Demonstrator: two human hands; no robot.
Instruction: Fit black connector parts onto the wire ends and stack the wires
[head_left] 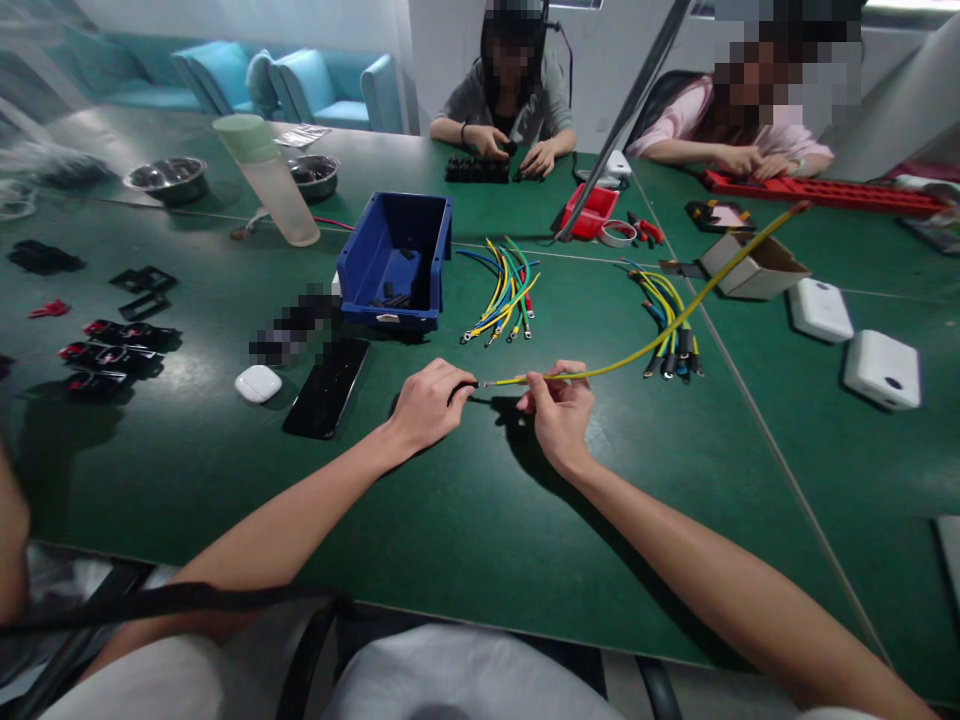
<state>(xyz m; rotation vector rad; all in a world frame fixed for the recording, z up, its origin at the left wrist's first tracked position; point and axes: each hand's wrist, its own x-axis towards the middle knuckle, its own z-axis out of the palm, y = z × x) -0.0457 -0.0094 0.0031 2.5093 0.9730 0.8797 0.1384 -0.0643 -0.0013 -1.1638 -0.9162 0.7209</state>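
Observation:
My right hand (pixel 559 410) pinches a long yellow wire (pixel 645 349) close to its left end; the rest of the wire curves up to the right. In my left hand (pixel 431 405) is a small black sleeve (pixel 463 387), held between thumb and fingers beside the wire's metal terminal (pixel 487 384). Whether sleeve and terminal touch is hard to tell. Beyond my hands lie a bundle of coloured wires with ring terminals (pixel 513 290) and, further right, a second bundle (pixel 670 315) with black sleeves on its ends. A blue bin (pixel 390 316) with small black pieces inside stands behind my left hand.
A black phone (pixel 327 390) and a white earphone case (pixel 259 384) lie left of my left hand. A bottle (pixel 274 185) and metal bowls (pixel 166 180) stand farther back. White boxes (pixel 882 370) are at the right. Two people work across the green table (pixel 480 530).

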